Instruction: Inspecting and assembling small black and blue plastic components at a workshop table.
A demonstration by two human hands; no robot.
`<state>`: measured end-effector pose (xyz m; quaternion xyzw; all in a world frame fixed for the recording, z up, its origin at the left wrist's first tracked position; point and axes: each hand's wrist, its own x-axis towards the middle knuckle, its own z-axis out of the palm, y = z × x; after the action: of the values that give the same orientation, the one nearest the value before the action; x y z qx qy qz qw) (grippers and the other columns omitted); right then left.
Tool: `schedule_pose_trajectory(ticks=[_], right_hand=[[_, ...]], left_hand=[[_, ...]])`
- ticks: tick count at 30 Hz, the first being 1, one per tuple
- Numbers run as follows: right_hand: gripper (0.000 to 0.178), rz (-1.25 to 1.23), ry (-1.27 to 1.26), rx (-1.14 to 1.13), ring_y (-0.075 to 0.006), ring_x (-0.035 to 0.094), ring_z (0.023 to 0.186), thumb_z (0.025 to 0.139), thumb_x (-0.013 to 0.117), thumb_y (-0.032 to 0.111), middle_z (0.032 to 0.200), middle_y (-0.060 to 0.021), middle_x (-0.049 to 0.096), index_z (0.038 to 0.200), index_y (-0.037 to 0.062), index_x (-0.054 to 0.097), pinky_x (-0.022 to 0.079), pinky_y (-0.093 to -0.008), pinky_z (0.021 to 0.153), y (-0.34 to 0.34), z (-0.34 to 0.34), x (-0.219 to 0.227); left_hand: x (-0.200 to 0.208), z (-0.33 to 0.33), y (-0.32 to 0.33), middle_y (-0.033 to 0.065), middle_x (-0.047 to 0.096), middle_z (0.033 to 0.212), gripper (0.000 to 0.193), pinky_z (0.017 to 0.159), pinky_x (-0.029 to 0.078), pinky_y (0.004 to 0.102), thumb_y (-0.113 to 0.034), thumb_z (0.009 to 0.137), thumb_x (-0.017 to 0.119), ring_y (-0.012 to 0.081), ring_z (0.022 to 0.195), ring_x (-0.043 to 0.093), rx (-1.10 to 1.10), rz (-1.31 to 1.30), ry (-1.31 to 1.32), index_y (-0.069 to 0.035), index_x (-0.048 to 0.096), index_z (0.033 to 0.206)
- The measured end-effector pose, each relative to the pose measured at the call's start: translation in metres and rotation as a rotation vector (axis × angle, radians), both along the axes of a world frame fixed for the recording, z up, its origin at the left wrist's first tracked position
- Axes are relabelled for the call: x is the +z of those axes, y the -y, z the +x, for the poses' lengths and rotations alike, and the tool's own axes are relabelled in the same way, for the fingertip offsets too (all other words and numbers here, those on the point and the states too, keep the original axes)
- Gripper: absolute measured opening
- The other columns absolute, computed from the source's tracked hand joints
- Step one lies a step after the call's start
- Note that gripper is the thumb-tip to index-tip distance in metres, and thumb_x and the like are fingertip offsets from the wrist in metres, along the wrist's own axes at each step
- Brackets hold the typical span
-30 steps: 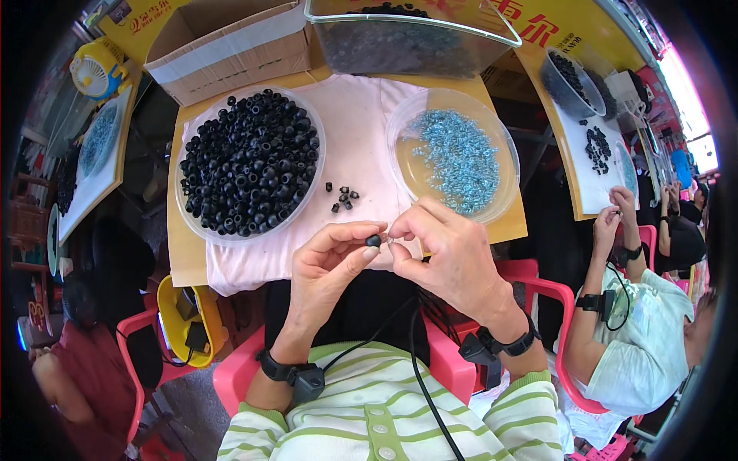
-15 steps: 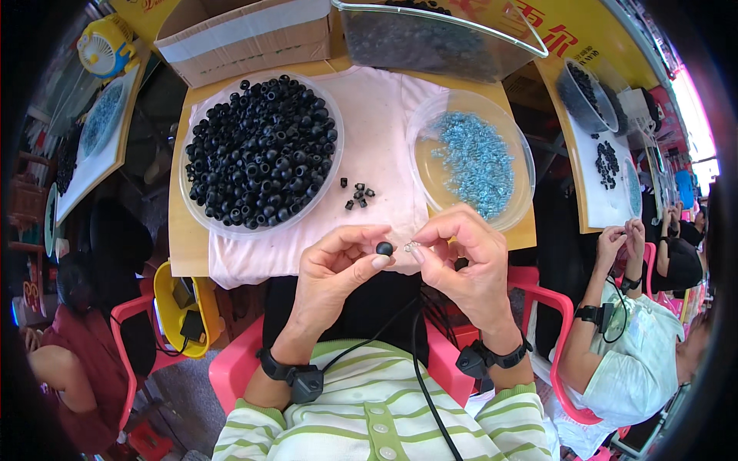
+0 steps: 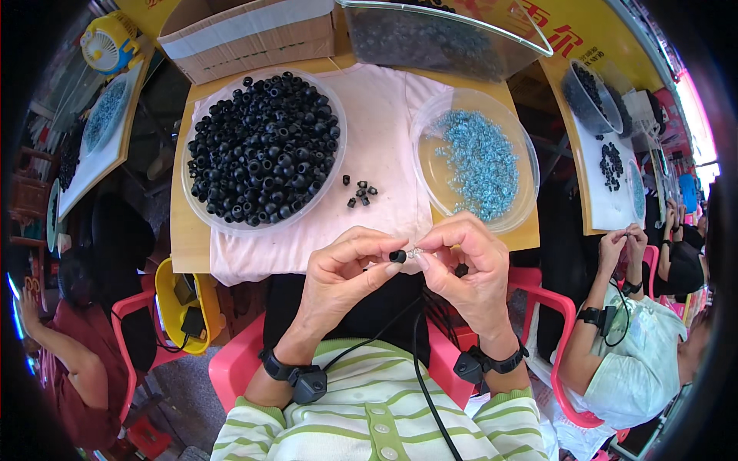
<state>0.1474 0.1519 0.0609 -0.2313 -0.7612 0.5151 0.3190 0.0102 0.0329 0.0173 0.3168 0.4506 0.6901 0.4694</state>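
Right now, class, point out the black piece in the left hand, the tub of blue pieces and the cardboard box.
Black piece (image 3: 397, 257): head view, its visible side.
Tub of blue pieces (image 3: 433, 175): head view, its bare bottom.
Cardboard box (image 3: 252, 58): head view, its near side.

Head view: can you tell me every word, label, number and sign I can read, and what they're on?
I won't copy printed words, but they're here:
Right yellow sign: big red characters, plus smaller dark print.
Left yellow sign: red writing, cut off at the top.
Box: small green marks, too blurred to read.
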Motion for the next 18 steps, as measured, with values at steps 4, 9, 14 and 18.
schedule_pose_trajectory(ticks=[4, 9, 14, 18], right_hand=[[0.012, 0.011, -0.016, 0.004, -0.0037, 0.047, 0.056, 0.075, 0.072, 0.000, 0.083, -0.0013, 0.063, 0.084, 0.0044, 0.066, 0.037, -0.0184, 0.045, 0.000, 0.002, -0.002], [0.014, 0.036, 0.019, 0.049, -0.0040, 0.047, 0.056, 0.074, 0.072, -0.001, 0.083, -0.0013, 0.063, 0.085, 0.0046, 0.066, 0.037, -0.0189, 0.046, -0.001, 0.005, 0.001], [0.016, 0.096, 0.037, 0.058, -0.0054, 0.048, 0.057, 0.073, 0.072, -0.004, 0.083, -0.0020, 0.063, 0.086, 0.0053, 0.066, 0.038, -0.0201, 0.047, 0.000, 0.004, 0.003], [0.019, 0.185, 0.052, 0.055, -0.0078, 0.050, 0.057, 0.072, 0.073, -0.004, 0.083, -0.0033, 0.064, 0.088, 0.0058, 0.066, 0.042, -0.0214, 0.049, 0.000, 0.005, 0.002]], left_hand=[[-0.005, 0.004, 0.000, 0.0063, 0.060, 0.108, 0.025, 0.084, 0.049, 0.0245, 0.005, 0.086, 0.064, 0.0103, 0.097, 0.057, -0.002, 0.020, 0.072, 0.002, 0.060, 0.111], [0.004, 0.007, -0.001, 0.0067, 0.060, 0.108, 0.024, 0.084, 0.049, 0.0248, 0.004, 0.087, 0.064, 0.0106, 0.096, 0.057, -0.023, -0.001, 0.087, 0.003, 0.060, 0.111], [0.006, 0.005, 0.001, 0.0080, 0.061, 0.108, 0.024, 0.085, 0.050, 0.0260, 0.005, 0.086, 0.064, 0.0128, 0.097, 0.059, -0.044, -0.048, 0.079, 0.004, 0.063, 0.110], [0.004, 0.002, 0.001, 0.0104, 0.061, 0.108, 0.025, 0.085, 0.050, 0.0266, 0.006, 0.085, 0.065, 0.0138, 0.098, 0.059, -0.024, -0.029, 0.006, 0.004, 0.065, 0.110]])
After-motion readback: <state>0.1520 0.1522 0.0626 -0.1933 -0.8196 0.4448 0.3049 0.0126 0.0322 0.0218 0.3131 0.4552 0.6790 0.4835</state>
